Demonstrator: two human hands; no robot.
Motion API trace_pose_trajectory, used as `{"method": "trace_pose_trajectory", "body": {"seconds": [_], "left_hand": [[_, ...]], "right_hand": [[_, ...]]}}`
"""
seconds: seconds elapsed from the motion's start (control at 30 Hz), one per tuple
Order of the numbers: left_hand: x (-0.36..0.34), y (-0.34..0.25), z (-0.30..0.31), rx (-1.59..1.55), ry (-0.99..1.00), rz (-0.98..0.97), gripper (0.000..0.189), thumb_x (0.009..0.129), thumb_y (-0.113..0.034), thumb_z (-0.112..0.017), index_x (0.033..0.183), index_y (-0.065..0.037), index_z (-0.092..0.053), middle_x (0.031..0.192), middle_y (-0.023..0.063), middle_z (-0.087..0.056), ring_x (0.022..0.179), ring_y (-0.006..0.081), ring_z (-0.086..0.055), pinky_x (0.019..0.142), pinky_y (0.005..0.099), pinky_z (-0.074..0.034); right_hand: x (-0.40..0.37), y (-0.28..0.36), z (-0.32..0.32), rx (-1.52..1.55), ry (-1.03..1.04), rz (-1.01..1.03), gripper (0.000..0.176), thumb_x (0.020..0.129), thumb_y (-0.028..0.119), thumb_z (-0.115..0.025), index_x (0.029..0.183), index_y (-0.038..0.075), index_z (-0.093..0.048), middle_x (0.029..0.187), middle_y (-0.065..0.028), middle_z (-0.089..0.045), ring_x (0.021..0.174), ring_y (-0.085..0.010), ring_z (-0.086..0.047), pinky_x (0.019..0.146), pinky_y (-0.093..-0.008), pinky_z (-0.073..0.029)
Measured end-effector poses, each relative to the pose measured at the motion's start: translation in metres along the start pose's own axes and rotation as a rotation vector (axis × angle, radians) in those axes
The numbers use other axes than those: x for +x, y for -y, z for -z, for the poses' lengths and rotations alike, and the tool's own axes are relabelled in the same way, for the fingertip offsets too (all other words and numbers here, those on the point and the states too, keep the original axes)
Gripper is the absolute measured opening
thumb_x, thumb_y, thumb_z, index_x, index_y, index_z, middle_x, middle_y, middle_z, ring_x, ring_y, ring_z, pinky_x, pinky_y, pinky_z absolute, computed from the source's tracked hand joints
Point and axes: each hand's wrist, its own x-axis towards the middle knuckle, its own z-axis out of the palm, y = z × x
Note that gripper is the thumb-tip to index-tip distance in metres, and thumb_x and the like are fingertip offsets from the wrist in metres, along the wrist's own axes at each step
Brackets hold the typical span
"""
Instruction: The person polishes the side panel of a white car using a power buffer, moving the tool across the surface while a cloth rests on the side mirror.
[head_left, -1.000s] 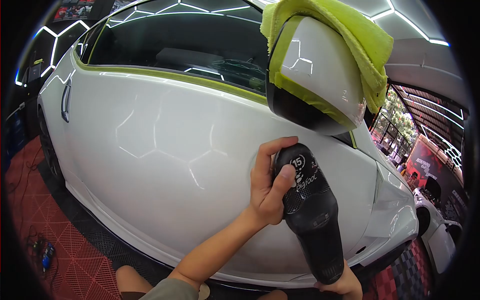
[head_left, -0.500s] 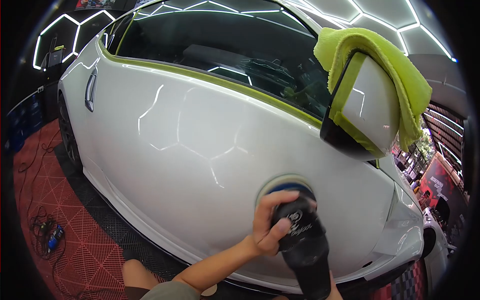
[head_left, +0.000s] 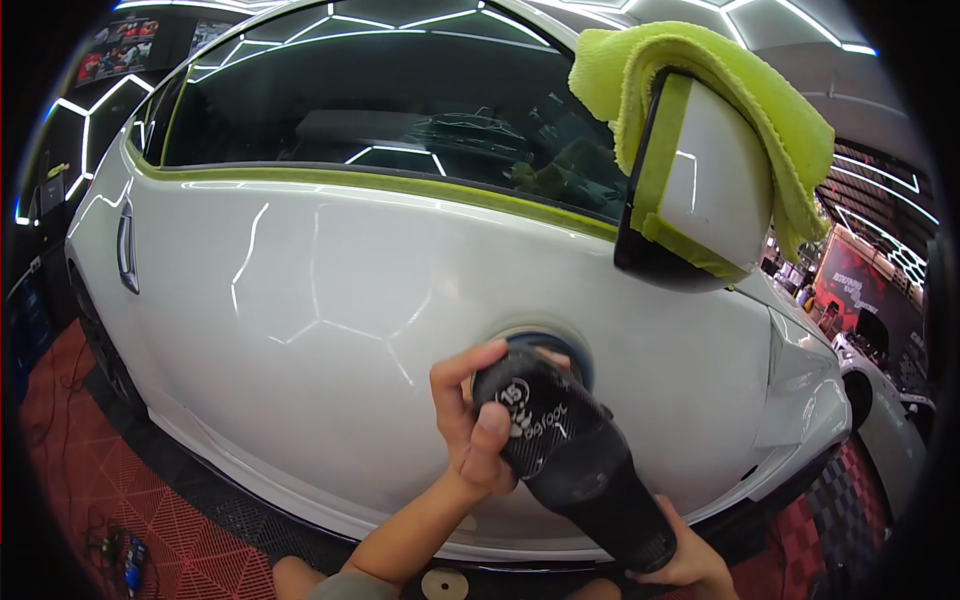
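Observation:
A black power polisher (head_left: pixel 575 450) is pressed with its round pad (head_left: pixel 555 345) flat on the white car door (head_left: pixel 390 270). Around the polisher's head, my left hand (head_left: pixel 475 420) is wrapped, fingers over the top and thumb on the near side. At the lower end of the tool's body, my right hand (head_left: pixel 690 550) grips the rear handle, partly hidden by it. Yellow-green tape (head_left: pixel 400 190) runs along the bottom of the window. Above and to the right, a lime towel (head_left: pixel 790 110) drapes over the taped side mirror (head_left: pixel 715 180).
Red and black floor tiles (head_left: pixel 220 540) lie beside the car. Cables and a blue object (head_left: pixel 134 565) are on the floor at the lower left. A round disc (head_left: pixel 444 584) sits near the bottom edge. Another car (head_left: pixel 885 420) stands at the right.
The view has shifted and tilted. The polisher's body now leans more to the lower right, with the pad still on the door. More of my right hand shows at the rear handle.

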Motion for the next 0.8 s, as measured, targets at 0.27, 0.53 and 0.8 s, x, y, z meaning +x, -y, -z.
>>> {"method": "trace_pose_trajectory", "body": {"seconds": [0.27,0.53,0.8], "left_hand": [[0.057,0.002,-0.011,0.040,-0.023,-0.017,0.051,0.096,-0.038,-0.043,0.130,-0.001,-0.032,0.096,0.0271,-0.064,0.084,0.0262,-0.067,0.078,0.0346,-0.056],[0.078,0.005,-0.009,0.100,-0.094,-0.108,0.047,0.092,-0.030,-0.043,0.128,0.000,-0.037,0.097,0.0227,-0.063,0.088,0.0269,-0.067,0.080,0.0342,-0.056],[0.095,0.009,-0.007,0.046,-0.096,-0.175,0.045,0.092,-0.025,-0.041,0.129,0.002,-0.038,0.101,0.0191,-0.060,0.089,0.0268,-0.067,0.082,0.0337,-0.055]], "right_hand": [[0.017,0.037,0.026,-0.137,-0.046,-0.021,0.106,0.057,0.010,-0.086,0.143,-0.004,-0.025,0.117,-0.0149,-0.060,0.109,-0.0222,-0.058,0.096,-0.0327,-0.044],[0.027,0.048,0.036,0.056,-0.046,-0.224,0.113,0.058,0.009,-0.085,0.145,-0.012,-0.017,0.112,-0.0164,-0.060,0.102,-0.0227,-0.061,0.090,-0.0316,-0.048],[0.042,0.064,0.045,-0.036,-0.059,-0.096,0.108,0.061,-0.002,-0.079,0.147,-0.009,-0.014,0.091,-0.0090,-0.063,0.066,-0.0143,-0.063,0.059,-0.0286,-0.051]]}}
